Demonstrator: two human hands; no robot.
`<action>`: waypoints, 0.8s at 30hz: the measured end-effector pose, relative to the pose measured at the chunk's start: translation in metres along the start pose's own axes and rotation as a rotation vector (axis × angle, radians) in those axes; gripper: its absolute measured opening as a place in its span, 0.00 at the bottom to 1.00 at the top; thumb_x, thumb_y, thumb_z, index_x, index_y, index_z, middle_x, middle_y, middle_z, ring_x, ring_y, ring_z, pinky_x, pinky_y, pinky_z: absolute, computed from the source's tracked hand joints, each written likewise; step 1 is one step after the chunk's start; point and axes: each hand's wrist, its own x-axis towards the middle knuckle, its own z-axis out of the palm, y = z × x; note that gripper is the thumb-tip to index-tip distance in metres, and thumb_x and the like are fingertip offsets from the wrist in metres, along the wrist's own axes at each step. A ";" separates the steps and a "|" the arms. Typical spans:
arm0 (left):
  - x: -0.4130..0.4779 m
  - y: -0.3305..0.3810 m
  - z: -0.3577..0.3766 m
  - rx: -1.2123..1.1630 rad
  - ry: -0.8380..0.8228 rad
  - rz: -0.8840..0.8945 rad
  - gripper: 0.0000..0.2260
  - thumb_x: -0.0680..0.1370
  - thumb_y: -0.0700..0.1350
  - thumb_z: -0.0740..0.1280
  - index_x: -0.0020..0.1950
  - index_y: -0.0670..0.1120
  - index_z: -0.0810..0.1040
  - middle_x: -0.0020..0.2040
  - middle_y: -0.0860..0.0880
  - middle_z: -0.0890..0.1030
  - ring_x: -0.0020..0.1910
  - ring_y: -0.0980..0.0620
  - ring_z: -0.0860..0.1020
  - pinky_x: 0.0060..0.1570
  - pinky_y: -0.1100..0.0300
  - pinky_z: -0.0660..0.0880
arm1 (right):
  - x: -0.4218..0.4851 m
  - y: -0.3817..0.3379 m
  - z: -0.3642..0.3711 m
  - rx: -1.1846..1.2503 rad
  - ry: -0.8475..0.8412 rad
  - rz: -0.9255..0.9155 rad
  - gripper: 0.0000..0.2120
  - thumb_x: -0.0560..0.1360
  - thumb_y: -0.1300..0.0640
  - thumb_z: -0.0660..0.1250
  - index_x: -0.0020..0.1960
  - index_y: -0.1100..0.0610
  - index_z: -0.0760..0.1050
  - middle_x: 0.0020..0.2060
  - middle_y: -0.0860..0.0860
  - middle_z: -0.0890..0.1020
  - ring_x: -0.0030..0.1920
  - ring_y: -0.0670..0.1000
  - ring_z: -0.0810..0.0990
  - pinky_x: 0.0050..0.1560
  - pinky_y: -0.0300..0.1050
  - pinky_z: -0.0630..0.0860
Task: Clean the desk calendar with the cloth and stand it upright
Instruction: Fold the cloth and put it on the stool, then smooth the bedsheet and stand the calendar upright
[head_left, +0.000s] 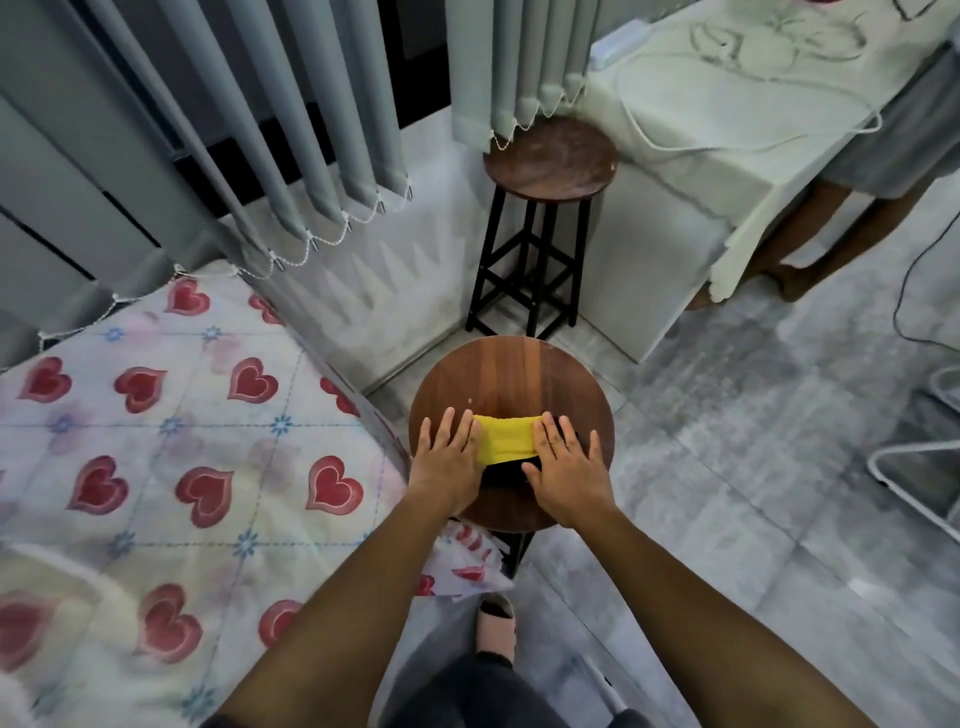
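a: what is in front of the person?

b: a round wooden stool seat serving as the tabletop (498, 374), seen from above. a yellow cloth (506, 439) lies across a dark flat object, likely the desk calendar (506, 470), lying down near the front of the seat. only a dark strip of it shows below the cloth.

a: and the hands?

b: the left hand (447, 460) rests flat at the cloth's left end, fingers (457, 428) spread and extended, not curled around anything. the right hand (569, 465) lies flat at the cloth's right end, partly over the dark object, its fingers also straight. both press down rather than grip.

a: why like that?

b: it looks as if the palms pin the cloth taut over the calendar so it can be wiped without sliding. the calendar is not yet standing.

a: anything nearby?

b: a bed with a heart-patterned sheet (171, 441) on the left and a second stool (550, 161) beyond.
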 end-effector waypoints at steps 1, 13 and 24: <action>-0.004 -0.005 -0.004 -0.028 0.028 -0.017 0.27 0.81 0.51 0.48 0.76 0.43 0.43 0.79 0.46 0.46 0.77 0.44 0.42 0.73 0.42 0.41 | 0.002 -0.001 -0.009 0.006 -0.009 0.010 0.29 0.81 0.43 0.44 0.77 0.56 0.42 0.78 0.51 0.47 0.77 0.54 0.44 0.74 0.62 0.44; -0.138 -0.160 -0.041 -0.083 0.300 -0.322 0.26 0.82 0.51 0.48 0.76 0.41 0.48 0.78 0.44 0.54 0.77 0.46 0.52 0.74 0.46 0.48 | 0.005 -0.180 -0.097 -0.046 0.125 -0.254 0.26 0.80 0.50 0.51 0.76 0.58 0.52 0.76 0.52 0.59 0.76 0.54 0.53 0.71 0.60 0.57; -0.395 -0.333 0.051 -0.149 0.324 -0.824 0.25 0.82 0.52 0.49 0.76 0.43 0.51 0.78 0.45 0.56 0.76 0.47 0.53 0.74 0.45 0.49 | -0.086 -0.453 -0.055 -0.102 0.159 -0.664 0.25 0.81 0.49 0.51 0.75 0.56 0.53 0.76 0.52 0.58 0.76 0.54 0.54 0.72 0.58 0.57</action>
